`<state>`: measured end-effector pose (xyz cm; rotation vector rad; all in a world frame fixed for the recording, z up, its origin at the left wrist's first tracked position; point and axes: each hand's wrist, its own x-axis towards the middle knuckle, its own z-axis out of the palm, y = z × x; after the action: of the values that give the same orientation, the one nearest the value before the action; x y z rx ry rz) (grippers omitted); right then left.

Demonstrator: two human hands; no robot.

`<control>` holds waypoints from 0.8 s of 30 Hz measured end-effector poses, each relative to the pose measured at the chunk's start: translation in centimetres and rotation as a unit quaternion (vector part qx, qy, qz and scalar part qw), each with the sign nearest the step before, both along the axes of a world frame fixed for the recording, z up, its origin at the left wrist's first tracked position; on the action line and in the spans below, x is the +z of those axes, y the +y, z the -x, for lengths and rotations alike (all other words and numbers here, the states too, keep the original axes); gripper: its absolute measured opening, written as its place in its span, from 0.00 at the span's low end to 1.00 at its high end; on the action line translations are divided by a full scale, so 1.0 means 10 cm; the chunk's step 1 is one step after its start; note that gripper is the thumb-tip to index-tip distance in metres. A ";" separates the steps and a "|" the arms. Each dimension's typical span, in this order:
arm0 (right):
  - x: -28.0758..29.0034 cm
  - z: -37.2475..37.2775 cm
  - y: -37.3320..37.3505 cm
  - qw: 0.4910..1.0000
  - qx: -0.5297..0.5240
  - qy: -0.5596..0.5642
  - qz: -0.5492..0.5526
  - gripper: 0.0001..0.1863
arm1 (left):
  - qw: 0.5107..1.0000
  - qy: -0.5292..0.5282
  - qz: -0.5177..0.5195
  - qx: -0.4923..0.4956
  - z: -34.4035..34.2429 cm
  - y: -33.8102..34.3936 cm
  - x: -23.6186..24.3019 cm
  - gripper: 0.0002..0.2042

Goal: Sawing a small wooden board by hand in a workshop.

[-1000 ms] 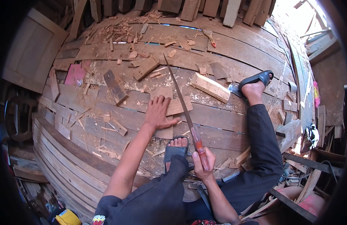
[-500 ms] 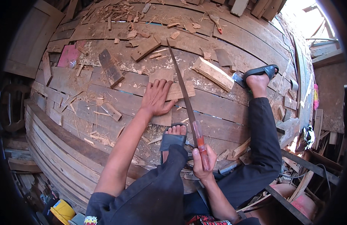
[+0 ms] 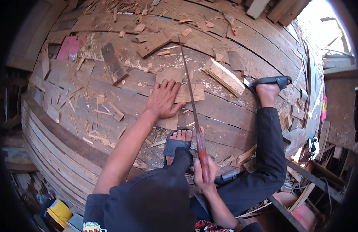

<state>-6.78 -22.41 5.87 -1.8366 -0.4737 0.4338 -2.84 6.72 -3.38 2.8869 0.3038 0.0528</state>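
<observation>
Okay so the small board [image 3: 199, 94] is on the floor [image 3: 225, 129], left hand [image 3: 163, 100] nearest, palm-down and unclenched on its left part, while the right hand [image 3: 211, 172] sits on the board's near side, grip wrapped round a saw [image 3: 196, 116] pointing lengthwise away across its right part.

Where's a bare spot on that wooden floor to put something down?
The barest floorboards lie between the long blade and the right trouser leg, below the pale wood block. A smaller patch is left of the left hand, below the dark block. The far side is crowded with wood chips.
</observation>
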 end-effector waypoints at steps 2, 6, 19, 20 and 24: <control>0.12 0.15 -0.30 1.000 -0.022 0.009 0.013 0.06 | 0.999 -0.016 -0.027 -0.021 -0.04 -0.02 0.03 0.35; -0.04 -0.13 0.00 0.999 -0.001 0.038 0.012 0.10 | 0.998 -0.017 -0.054 -0.035 -0.05 -0.01 -0.04 0.36; -0.13 -0.28 0.24 1.000 -0.024 0.001 -0.004 0.11 | 0.999 0.003 -0.033 -0.038 0.00 -0.20 -0.01 0.37; -0.15 -0.28 0.23 1.000 -0.024 0.001 -0.006 0.11 | 0.998 -0.002 -0.048 -0.035 -0.01 -0.20 -0.01 0.37; -0.20 -0.26 0.17 0.999 -0.032 0.025 -0.024 0.10 | 0.999 -0.006 -0.043 -0.029 0.15 -0.14 -0.03 0.36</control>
<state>-4.14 -20.70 3.88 -1.7861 -0.3865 0.4198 -4.37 5.36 -3.66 2.9781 0.2220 0.0751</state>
